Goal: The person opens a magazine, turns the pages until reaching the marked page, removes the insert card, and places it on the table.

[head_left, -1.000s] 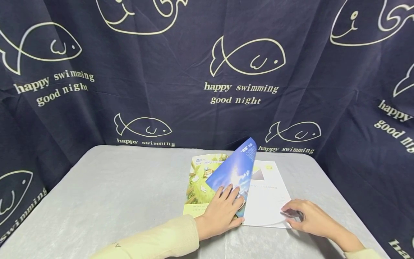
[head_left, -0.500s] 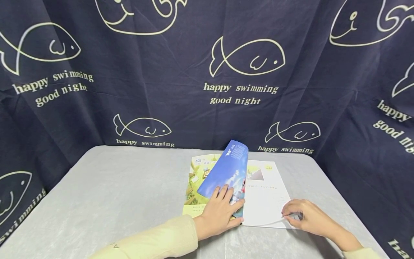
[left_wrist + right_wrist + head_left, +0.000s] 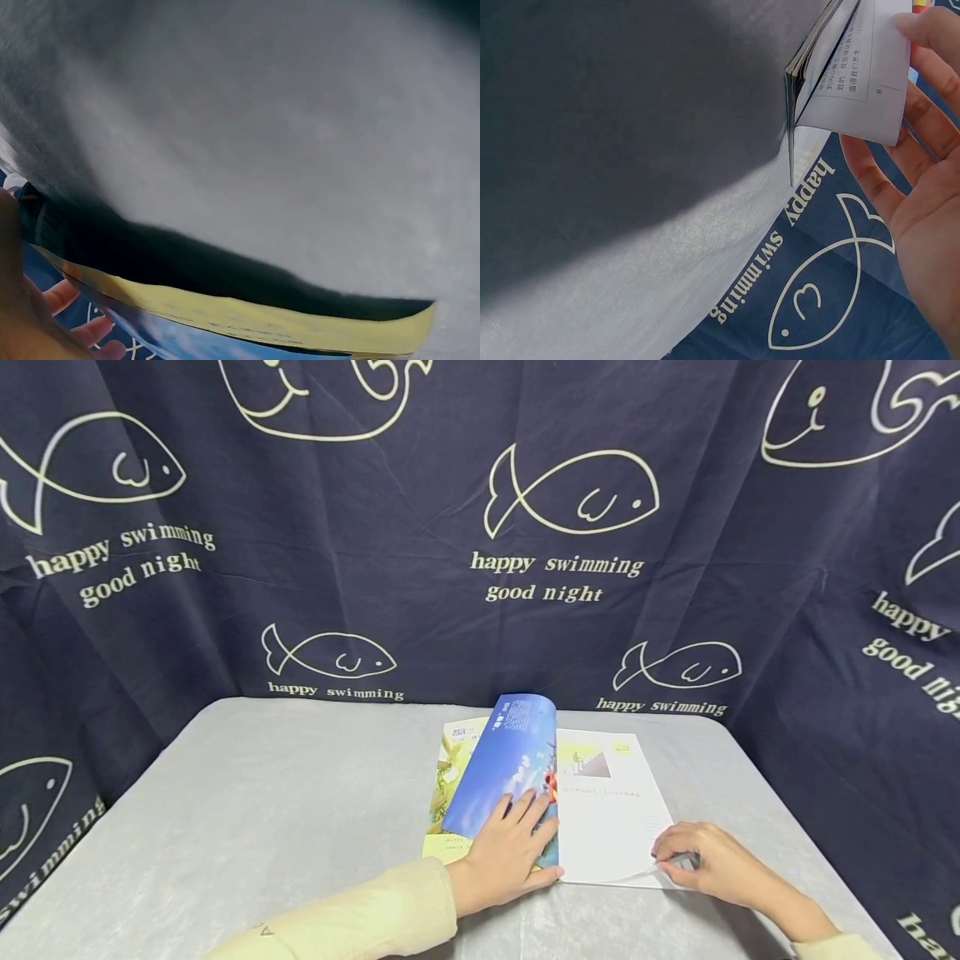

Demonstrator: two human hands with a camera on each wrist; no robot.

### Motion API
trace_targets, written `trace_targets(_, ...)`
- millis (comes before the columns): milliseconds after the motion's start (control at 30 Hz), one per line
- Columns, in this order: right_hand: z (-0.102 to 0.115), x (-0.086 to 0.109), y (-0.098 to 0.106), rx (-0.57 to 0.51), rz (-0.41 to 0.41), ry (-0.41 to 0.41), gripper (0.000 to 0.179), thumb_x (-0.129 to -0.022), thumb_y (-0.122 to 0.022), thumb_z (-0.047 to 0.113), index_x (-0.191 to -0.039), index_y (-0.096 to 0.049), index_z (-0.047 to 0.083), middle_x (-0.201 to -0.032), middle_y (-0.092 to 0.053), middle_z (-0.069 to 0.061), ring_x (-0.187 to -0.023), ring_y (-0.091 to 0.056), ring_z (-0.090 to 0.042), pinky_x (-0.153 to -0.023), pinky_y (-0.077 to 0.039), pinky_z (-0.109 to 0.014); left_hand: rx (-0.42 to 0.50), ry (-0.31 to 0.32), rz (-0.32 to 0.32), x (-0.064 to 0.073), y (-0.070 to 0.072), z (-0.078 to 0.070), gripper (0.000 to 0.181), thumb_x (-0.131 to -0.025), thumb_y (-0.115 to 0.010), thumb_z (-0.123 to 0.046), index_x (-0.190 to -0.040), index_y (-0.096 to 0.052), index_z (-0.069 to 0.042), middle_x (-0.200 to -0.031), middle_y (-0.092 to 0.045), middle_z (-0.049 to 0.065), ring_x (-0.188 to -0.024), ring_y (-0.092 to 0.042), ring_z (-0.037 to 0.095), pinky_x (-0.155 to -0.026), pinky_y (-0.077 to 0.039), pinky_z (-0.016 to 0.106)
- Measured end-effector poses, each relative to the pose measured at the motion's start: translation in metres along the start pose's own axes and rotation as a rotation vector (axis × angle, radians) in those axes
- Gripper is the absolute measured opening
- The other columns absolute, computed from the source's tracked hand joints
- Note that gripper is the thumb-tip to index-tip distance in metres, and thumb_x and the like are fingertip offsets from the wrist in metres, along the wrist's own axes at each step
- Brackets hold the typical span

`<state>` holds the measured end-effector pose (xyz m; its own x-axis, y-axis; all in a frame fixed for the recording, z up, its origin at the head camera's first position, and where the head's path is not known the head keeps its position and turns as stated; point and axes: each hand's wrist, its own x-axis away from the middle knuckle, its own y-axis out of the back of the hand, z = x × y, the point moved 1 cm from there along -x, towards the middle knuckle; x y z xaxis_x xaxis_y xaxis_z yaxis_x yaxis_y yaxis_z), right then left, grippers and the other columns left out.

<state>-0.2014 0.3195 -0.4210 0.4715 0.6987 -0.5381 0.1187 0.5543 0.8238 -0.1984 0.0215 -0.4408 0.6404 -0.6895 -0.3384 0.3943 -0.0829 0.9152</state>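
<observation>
An open magazine (image 3: 600,818) lies on the table in the head view, its right side a white page with a small staircase picture. A blue page (image 3: 487,785) curls over the left side, partly covering a yellow-green page (image 3: 446,768). My left hand (image 3: 506,856) rests on the lower part of the blue page, fingers spread towards the fold. At the lower right corner, my right hand (image 3: 712,864) pinches a lifted page between thumb and fingers. The right wrist view shows this printed page (image 3: 855,105) raised from the stack. In the left wrist view, the magazine's yellow lower edge (image 3: 262,322) appears beside the fingers.
The table (image 3: 300,793) has a pale grey cloth top. Behind and at both sides hangs a dark blue curtain (image 3: 420,527) with white fish drawings and lettering, close to the table's back edge.
The blue page has swung left and lower, covering more of the yellow-green page and baring more of the white one. My left hand has shifted slightly left; the right stays at the corner.
</observation>
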Motion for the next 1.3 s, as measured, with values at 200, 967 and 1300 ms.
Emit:
trace_targets(200, 0.0000, -0.0002, -0.0007, 0.005, 0.005, -0.014, 0.034, -0.055, -0.078, 0.001, -0.073, -0.062, 0.026, -0.075, -0.064, 0.010, -0.069, -0.058, -0.003, -0.067, -0.039, -0.011, 0.022, -0.003, 0.012, 0.0010, 0.0015, 0.0001, 0.056, -0.089, -0.032, -0.063, -0.128, -0.044, -0.024, -0.139, -0.040, 0.007, -0.126, -0.040, 0.025, -0.100, -0.033, 0.046)
trace_targets(967, 0.0013, 0.0021, -0.0027, -0.030, -0.021, -0.077, 0.029, -0.056, -0.083, 0.017, -0.069, -0.059, 0.027, -0.076, -0.065, 0.009, -0.071, -0.060, -0.005, -0.068, -0.039, -0.009, 0.030, -0.008, 0.053, 0.0035, -0.0033, 0.0012, 0.056, -0.087, -0.032, -0.064, -0.120, -0.047, -0.021, -0.131, -0.044, 0.006, -0.119, -0.043, 0.023, -0.098, -0.033, 0.046)
trace_targets(1300, -0.0009, 0.0050, -0.0030, -0.030, -0.006, -0.125, 0.027, -0.059, -0.082, 0.022, -0.075, -0.061, 0.026, -0.081, -0.065, 0.008, -0.075, -0.060, -0.004, -0.071, -0.038, -0.007, 0.045, -0.005, 0.089, 0.0036, -0.0021, 0.0017, 0.057, -0.088, -0.031, -0.064, -0.124, -0.046, -0.023, -0.131, -0.044, 0.006, -0.117, -0.045, 0.024, -0.098, -0.033, 0.046)
